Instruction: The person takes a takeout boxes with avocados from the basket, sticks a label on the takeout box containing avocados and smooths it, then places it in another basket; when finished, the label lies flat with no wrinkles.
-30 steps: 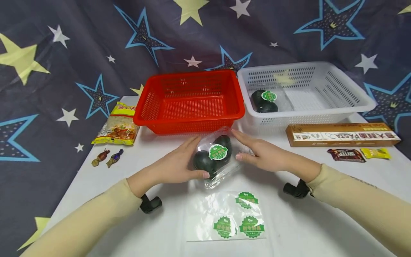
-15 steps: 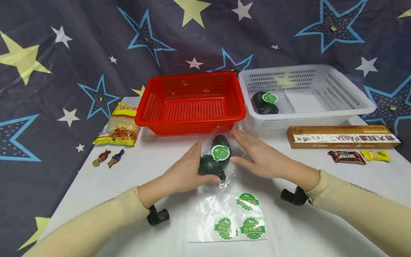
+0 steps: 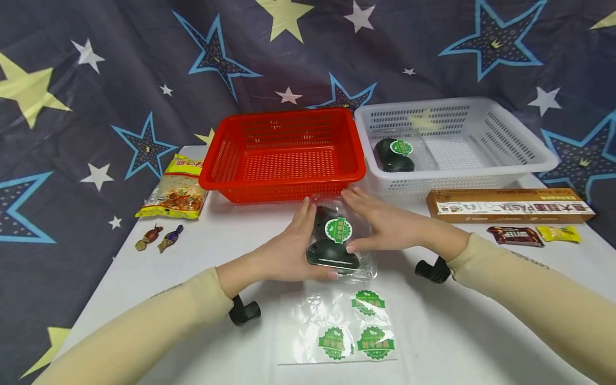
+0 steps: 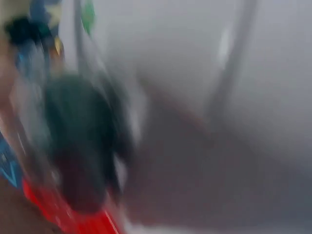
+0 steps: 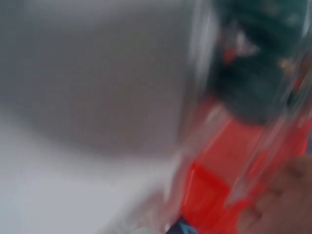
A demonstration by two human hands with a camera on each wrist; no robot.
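A clear plastic box (image 3: 367, 267) holds two dark green fruits (image 3: 332, 254) that look like avocados. On its lid is a round green-and-white sticker (image 3: 339, 230). My left hand (image 3: 287, 255) grips the box's left side, thumb along the near edge. My right hand (image 3: 392, 224) holds the right side, fingers at the far corner and thumb over the lid. Both wrist views are blurred; a dark fruit (image 4: 80, 131) shows in the left one, and another fruit (image 5: 251, 87) with some fingers (image 5: 280, 197) in the right one.
Behind stand a red basket (image 3: 284, 184) and a white basket (image 3: 481, 172) with a similar box (image 3: 423, 152). Nearer lies a sticker sheet (image 3: 308, 331). At left are a food bag (image 3: 175, 187) and candies (image 3: 170, 239); at right, a pasta box (image 3: 510, 207) and snacks (image 3: 516, 236).
Between my hands the box has turned from a slant to nearly square with me and shifted slightly right. My left hand has moved right with it; the right thumb now lies over the lid.
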